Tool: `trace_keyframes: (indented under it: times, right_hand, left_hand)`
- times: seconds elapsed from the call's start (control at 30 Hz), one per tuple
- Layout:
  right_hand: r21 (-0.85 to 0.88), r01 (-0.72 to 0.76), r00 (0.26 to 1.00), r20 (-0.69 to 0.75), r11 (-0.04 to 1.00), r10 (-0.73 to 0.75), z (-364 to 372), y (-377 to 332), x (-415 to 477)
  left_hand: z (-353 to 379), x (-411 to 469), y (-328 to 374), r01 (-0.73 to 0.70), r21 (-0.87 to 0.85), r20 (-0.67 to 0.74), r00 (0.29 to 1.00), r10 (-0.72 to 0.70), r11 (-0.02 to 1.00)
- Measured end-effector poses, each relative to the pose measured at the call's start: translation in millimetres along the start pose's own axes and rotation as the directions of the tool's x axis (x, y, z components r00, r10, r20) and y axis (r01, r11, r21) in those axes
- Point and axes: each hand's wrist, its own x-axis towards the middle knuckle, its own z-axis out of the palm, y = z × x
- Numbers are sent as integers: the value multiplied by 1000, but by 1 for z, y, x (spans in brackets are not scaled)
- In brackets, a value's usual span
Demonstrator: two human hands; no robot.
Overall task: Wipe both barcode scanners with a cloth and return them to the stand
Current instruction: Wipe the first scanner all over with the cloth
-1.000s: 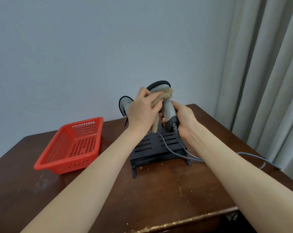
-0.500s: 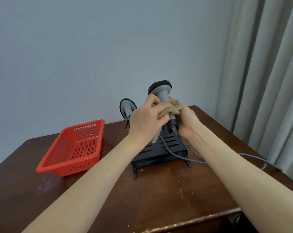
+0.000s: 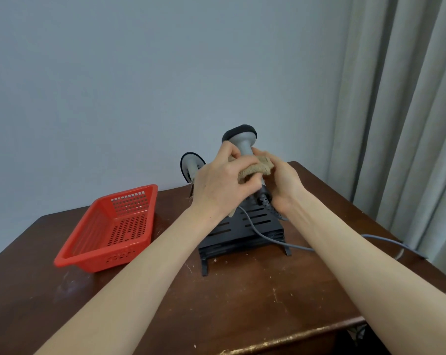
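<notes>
My left hand (image 3: 222, 185) is curled round the tan cloth (image 3: 257, 167), pressing it against the grey handle of the upper scanner (image 3: 242, 139), just below its dark-rimmed head. My right hand (image 3: 284, 185) closes round the lower part of the same handle from the other side; its fingers are mostly hidden behind the cloth and my left hand, but the grip looks snug. I hold this scanner upright in the air above the black slotted stand (image 3: 245, 226), head pointing up and away from me. Its grey cable (image 3: 268, 238) drops from the base of the handle, runs over the stand and trails off to the right across the bench (image 3: 242, 303). The second scanner (image 3: 191, 165) sits at the stand's far left corner, partly hidden behind my left hand, with its round head showing. A red perforated basket (image 3: 114, 226) stands on the bench to the left of the stand, near it but apart. Pale curtains (image 3: 409, 111) hang at the right.
</notes>
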Motion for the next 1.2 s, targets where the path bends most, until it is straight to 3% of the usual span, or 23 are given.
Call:
trace_keyframes:
  times: [0.2, 0.43, 0.53, 0.8, 0.97, 1.07, 1.2]
  right_hand:
    - [-59, 35, 999, 14, 998, -34, -2, 1, 0]
    - [-79, -4, 1000, 8, 997, 4, 4, 5, 4]
    - [-62, -5, 1000, -6, 998, 4, 5, 2, 4]
    - [2, 11, 999, 43, 1000, -11, -10, 4, 4]
    - [-14, -21, 999, 34, 1000, 22, -4, 7, 7]
    - [-32, -28, 999, 40, 999, 29, -4, 6, 7]
    - [-21, -33, 998, 47, 999, 33, -3, 1, 6]
  left_hand:
    - [1, -6, -4, -80, -9, -8, 997, 79, 997]
    - [-3, 17, -16, 56, 7, -74, 996, -55, 998]
    - [0, 12, -11, 75, -64, -73, 994, -79, 995]
    - [10, -10, -5, -97, -126, -23, 995, 94, 987]
    - [6, 7, -15, 33, -162, -97, 994, -49, 986]
    - [7, 15, -16, 48, -103, -137, 989, -62, 994]
    - [15, 9, -7, 88, -165, -207, 971, -122, 982]
